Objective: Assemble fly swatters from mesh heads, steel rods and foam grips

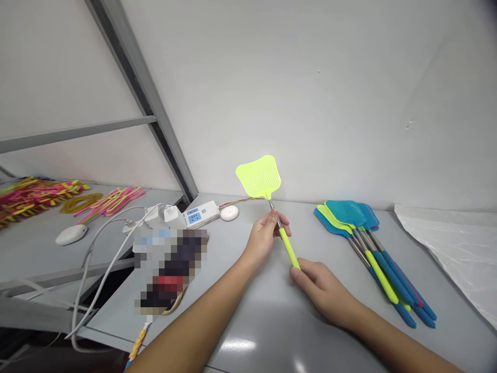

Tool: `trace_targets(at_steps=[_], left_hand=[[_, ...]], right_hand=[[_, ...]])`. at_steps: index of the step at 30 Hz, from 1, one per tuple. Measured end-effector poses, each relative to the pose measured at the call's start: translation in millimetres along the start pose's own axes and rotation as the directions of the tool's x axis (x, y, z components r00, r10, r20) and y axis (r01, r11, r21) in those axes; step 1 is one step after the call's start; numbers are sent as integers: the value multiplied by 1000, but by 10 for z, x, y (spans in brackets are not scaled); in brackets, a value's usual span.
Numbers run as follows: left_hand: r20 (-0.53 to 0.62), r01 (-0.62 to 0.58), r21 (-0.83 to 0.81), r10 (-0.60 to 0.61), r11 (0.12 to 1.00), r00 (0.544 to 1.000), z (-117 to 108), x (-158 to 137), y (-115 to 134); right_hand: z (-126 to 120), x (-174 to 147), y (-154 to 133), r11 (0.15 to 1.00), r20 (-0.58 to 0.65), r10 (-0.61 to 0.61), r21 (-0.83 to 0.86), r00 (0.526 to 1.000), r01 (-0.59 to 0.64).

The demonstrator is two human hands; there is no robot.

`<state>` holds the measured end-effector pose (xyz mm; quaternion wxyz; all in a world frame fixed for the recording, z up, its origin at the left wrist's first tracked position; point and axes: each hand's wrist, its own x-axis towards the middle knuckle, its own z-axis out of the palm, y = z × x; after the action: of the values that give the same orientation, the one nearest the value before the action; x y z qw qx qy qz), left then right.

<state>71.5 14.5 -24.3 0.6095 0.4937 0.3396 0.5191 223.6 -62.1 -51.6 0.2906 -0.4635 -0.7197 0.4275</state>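
A yellow-green fly swatter with a perforated head is held up in front of me, its head tilted toward the upper left. My left hand pinches its thin metal shaft just below the head. Around the lower end of its yellow-green grip, the fingers of my right hand are closed. To the right, several more fly swatters lie in an overlapping pile, mostly blue with some yellow-green and a bit of pink; their heads point to the wall.
A white power strip with plugs and cables sits left of my hands, beside a round white device. A blurred-out phone-like item lies nearer. Pink and yellow cords rest on the left shelf. White plastic sheeting lies far right.
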Motion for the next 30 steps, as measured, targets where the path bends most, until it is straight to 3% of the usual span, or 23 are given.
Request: trace_targets(at_steps=[5,11,15,23,30], left_hand=[[149,68,77,-78,995,986,44,-57,-70],[418,162,242,-253,957,872,107,-145,-144],[378,163,193,-226,968,898,102,-126,-152],[139,163,90,-174,983,975,26,-34,-215],[279,224,136,-255,965,926,37,-83,-170]], right_hand=[[1,24,7,988,-37,46,151,998,-40],[9,53,75,930,-2,119,351,993,-111],[-19,48,79,919,39,122,374,992,-128],[-49,39,13,948,97,117,286,988,-140],[-44,18,26,951,69,122,278,990,-137]])
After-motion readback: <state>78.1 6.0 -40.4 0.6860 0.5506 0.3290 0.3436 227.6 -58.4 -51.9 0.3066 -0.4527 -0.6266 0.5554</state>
